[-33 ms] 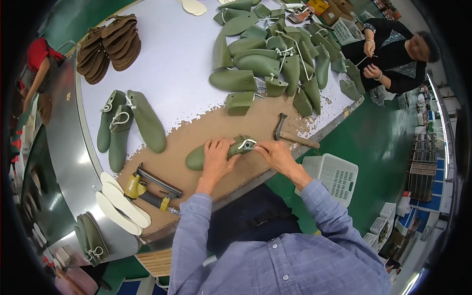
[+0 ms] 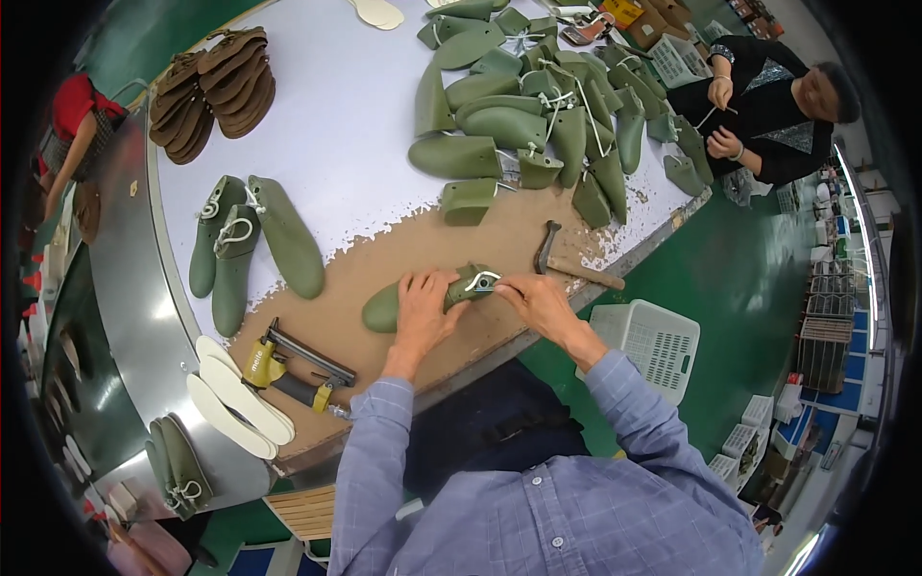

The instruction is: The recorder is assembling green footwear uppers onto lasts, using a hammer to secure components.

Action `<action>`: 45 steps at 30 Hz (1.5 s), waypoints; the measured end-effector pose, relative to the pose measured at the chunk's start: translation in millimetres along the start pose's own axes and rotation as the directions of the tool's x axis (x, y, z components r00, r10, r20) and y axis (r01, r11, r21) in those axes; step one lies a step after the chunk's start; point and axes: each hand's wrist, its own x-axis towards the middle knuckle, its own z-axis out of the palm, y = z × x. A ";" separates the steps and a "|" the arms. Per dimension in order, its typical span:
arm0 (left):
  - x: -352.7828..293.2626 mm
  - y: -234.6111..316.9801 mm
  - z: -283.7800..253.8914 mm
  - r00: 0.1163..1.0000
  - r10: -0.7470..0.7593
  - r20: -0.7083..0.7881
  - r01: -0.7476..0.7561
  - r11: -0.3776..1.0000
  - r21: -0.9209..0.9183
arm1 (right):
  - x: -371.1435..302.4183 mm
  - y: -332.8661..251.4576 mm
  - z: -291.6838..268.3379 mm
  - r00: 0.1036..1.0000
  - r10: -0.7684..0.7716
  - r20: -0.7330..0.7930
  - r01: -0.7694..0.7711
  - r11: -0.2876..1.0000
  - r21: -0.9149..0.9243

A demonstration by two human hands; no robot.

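Note:
A green shoe last [image 2: 381, 309] lies on its side on the worn brown part of the table in front of me. My left hand [image 2: 425, 312] is closed over its middle, fingers across the top and thumb on the near side. At the last's right end is a looped white cord [image 2: 476, 278] beside a small metal-looking fitting. My right hand [image 2: 543, 302] pinches at the cord's end with thumb and forefinger; the fingertips partly hide what they grip. Just beyond that hand rests a hammer [image 2: 545, 245] with a wooden handle.
A yellow-black staple gun [image 2: 305, 370] and pale insoles [image 2: 230, 408] lie at left, below three corded lasts [image 2: 288, 240]. Many more lasts [image 2: 499, 125] are heaped at the far side. Brown soles [image 2: 235, 82] are stacked far left. A white crate [image 2: 663, 346] stands right; a co-worker [image 2: 759, 110] handles cord.

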 end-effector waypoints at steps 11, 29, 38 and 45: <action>2.1 1.4 -0.5 1.000 0.016 0.026 -0.016 1.000 0.014 | 24.0 -14.3 -3.1 0.974 -0.177 0.143 0.217 0.909 -0.356; -3.5 -1.6 2.8 0.999 0.040 0.025 -0.041 0.999 0.033 | 30.3 -29.2 -1.8 0.946 -0.046 0.321 0.169 0.914 -0.368; -5.4 -2.0 1.4 0.999 0.011 0.031 -0.012 1.000 0.028 | 14.9 -17.2 8.9 0.975 -0.143 0.168 0.172 0.969 -0.175; 0.5 0.2 -0.4 0.999 0.028 0.024 -0.028 0.999 0.021 | 15.6 -10.8 11.4 0.964 -0.254 0.085 0.265 0.949 -0.170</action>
